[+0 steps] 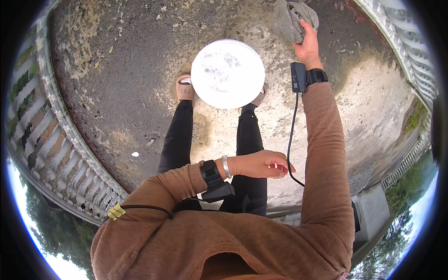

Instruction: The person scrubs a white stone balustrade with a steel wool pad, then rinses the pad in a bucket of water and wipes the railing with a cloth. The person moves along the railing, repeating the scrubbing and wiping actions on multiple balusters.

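Stretched out to the upper right, my right hand grips a bunched grey cloth, with the thumb lying on top of it. My left hand is held across in front of my body above my legs, its fingers loosely curled and holding nothing. A black cable hangs from the device on my right wrist and crosses by the left fingertips. Between my feet and partly over them is a round white top with grey smudges. Glare washes out much of it, and what supports it is hidden.
The concrete floor is rough and stained with dark patches. A white balustrade curves along the left, and another balustrade runs at the right. Black devices are strapped to both wrists. A yellow clip holds a cable to my left sleeve.
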{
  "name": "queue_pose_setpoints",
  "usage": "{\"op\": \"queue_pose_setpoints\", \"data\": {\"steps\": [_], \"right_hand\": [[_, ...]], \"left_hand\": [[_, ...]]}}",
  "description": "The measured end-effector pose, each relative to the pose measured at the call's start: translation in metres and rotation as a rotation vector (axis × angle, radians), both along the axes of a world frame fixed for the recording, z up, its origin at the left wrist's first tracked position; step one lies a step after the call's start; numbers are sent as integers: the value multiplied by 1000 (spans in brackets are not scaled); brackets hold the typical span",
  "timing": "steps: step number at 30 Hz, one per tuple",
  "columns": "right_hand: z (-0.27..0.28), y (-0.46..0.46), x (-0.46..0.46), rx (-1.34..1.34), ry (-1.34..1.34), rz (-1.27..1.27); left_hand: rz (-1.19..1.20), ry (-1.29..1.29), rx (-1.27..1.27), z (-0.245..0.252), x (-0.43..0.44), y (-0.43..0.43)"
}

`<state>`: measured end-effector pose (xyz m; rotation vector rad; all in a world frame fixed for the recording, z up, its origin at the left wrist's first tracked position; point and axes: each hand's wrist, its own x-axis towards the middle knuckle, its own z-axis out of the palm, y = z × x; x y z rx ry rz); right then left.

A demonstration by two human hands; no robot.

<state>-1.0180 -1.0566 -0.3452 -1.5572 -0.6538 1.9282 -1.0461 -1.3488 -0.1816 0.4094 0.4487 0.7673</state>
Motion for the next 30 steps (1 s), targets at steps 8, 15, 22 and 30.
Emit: {"op": "queue_pose_setpoints", "data": {"steps": [8,15,22,30], "right_hand": [[46,-109,-13,-215,300,-122],[76,-171,-19,-561,316,151],[69,-195,-15,-589,284,222],[43,-221,-7,-582,466,-160]], "left_hand": [[468,565,-407,-99,-86,13],[712,521,-134,-108,-149,33],[887,1210,69,-102,-138,31],[726,1091,249,-99,-108,6]]}}
